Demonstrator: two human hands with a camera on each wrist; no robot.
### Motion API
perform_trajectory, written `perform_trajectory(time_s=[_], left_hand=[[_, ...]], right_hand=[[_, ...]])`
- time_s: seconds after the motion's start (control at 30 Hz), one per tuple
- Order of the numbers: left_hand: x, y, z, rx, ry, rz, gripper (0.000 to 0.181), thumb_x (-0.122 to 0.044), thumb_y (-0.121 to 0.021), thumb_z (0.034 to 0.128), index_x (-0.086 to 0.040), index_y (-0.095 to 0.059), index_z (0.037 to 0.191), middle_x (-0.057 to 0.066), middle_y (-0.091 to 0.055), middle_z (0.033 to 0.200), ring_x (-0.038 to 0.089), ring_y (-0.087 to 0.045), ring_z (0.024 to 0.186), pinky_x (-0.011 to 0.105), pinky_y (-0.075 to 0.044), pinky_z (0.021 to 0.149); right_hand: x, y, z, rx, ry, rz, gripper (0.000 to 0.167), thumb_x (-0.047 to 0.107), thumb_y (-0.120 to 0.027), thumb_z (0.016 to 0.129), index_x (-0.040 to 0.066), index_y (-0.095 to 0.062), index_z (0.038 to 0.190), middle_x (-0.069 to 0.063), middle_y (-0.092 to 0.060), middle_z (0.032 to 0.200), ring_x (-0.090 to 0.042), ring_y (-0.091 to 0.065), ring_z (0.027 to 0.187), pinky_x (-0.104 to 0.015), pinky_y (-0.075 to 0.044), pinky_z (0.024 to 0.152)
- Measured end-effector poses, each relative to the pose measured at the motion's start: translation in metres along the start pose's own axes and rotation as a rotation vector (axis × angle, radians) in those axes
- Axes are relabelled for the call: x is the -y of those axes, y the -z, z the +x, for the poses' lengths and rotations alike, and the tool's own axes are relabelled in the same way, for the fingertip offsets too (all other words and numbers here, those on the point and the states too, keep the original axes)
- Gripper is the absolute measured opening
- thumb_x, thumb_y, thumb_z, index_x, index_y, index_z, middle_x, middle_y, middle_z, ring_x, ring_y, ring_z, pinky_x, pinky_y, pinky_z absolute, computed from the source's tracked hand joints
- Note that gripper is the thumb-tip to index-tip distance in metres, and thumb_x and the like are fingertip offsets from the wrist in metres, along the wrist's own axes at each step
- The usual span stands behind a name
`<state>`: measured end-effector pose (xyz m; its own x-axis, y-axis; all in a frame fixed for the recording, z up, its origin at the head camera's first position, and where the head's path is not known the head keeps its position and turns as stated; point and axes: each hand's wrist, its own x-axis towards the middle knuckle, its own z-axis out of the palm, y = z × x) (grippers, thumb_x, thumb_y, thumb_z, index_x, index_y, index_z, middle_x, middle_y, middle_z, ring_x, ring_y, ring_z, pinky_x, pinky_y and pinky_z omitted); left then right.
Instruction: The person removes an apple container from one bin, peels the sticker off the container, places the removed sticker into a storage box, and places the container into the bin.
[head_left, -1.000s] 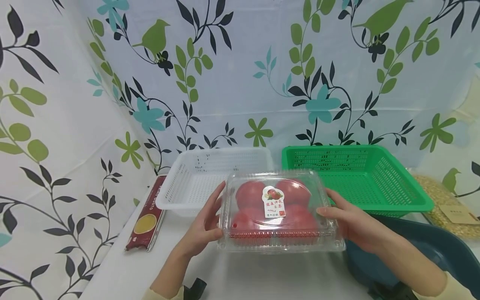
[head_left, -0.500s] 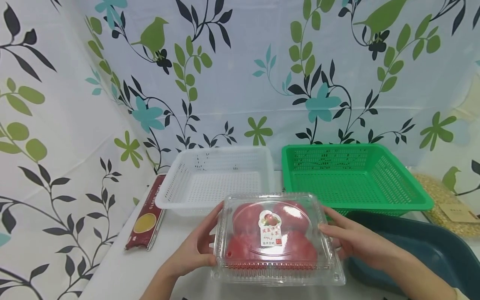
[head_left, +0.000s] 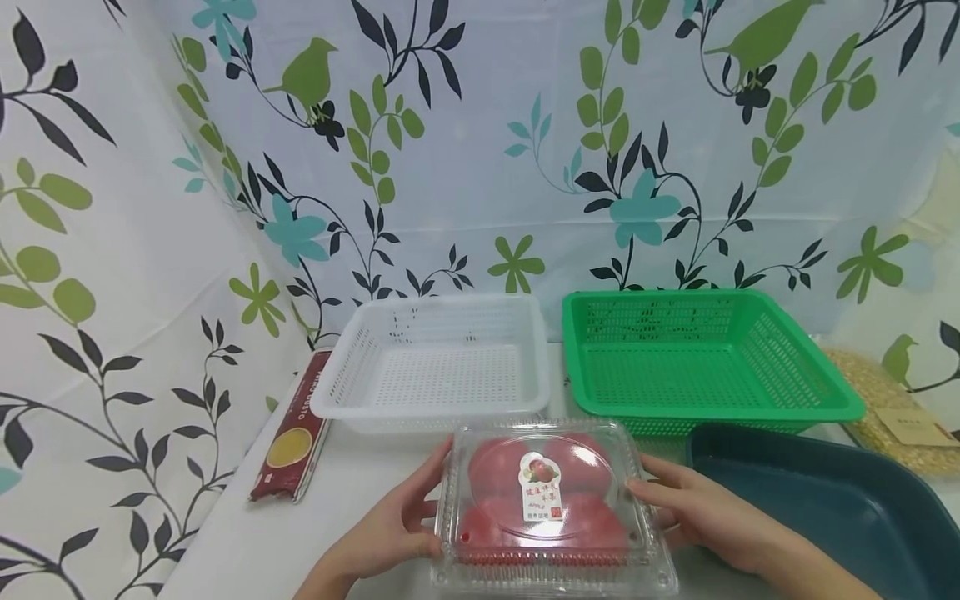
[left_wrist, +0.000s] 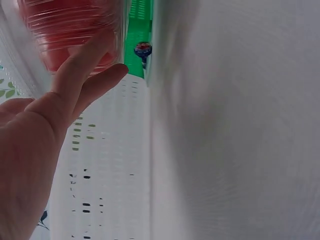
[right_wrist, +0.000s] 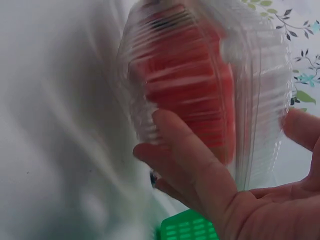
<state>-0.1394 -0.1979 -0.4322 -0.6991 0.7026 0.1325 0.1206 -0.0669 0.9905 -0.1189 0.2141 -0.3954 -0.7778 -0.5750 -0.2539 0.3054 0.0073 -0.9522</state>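
A clear plastic clamshell box (head_left: 495, 568) of red apples (head_left: 498, 467), with a fruit sticker (head_left: 540, 487) on its lid, is held up in front of the white basket. My left hand (head_left: 390, 529) grips its left side, and my right hand (head_left: 701, 510) grips the right side with the thumb on the lid's edge. From the left wrist, the fingers (left_wrist: 82, 70) of that hand reach along the box's underside. In the right wrist view, my fingers (right_wrist: 187, 145) support the ribbed bottom while the thumb (right_wrist: 304, 131) lies at the rim.
Behind the box stand a white basket (head_left: 360, 411) and a green basket (head_left: 720, 411). A dark blue tray (head_left: 825, 508) lies at right, near a bag of yellowish grains (head_left: 892, 408). A red packet (head_left: 294, 433) lies at left. A small lollipop-like thing (left_wrist: 143, 50) shows between the baskets.
Both hands have brought the apple box down and toward me, away from the baskets. More of the white basket, the green basket and the blue tray shows now.
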Motion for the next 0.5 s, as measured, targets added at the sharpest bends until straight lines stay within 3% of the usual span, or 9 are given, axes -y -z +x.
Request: perform_trajectory(time_s=[0.23, 0.5], left_hand=[[0.011, 0.006, 0.004, 0.003, 0.066, 0.041, 0.105, -0.032, -0.080, 0.0873, -0.027, -0.007, 0.164, 0.024, -0.004, 0.166, 0.042, -0.046, 0.135, 0.040, -0.050, 0.102], [0.015, 0.010, 0.009, 0.026, 0.077, 0.041, 0.110, -0.025, -0.081, 0.0854, -0.025, -0.004, 0.164, 0.027, -0.002, 0.165, 0.047, -0.040, 0.138, 0.039, -0.047, 0.105]], right_hand=[[-0.007, -0.006, 0.006, -0.073, 0.009, -0.062, 0.071, 0.031, -0.047, 0.108, -0.014, -0.015, 0.153, -0.014, -0.067, 0.115, -0.033, -0.067, 0.103, -0.047, -0.059, 0.083], [-0.013, -0.010, 0.012, -0.112, -0.006, -0.092, 0.073, 0.030, -0.045, 0.109, -0.015, -0.009, 0.153, -0.013, -0.066, 0.115, -0.029, -0.066, 0.103, -0.046, -0.060, 0.081]])
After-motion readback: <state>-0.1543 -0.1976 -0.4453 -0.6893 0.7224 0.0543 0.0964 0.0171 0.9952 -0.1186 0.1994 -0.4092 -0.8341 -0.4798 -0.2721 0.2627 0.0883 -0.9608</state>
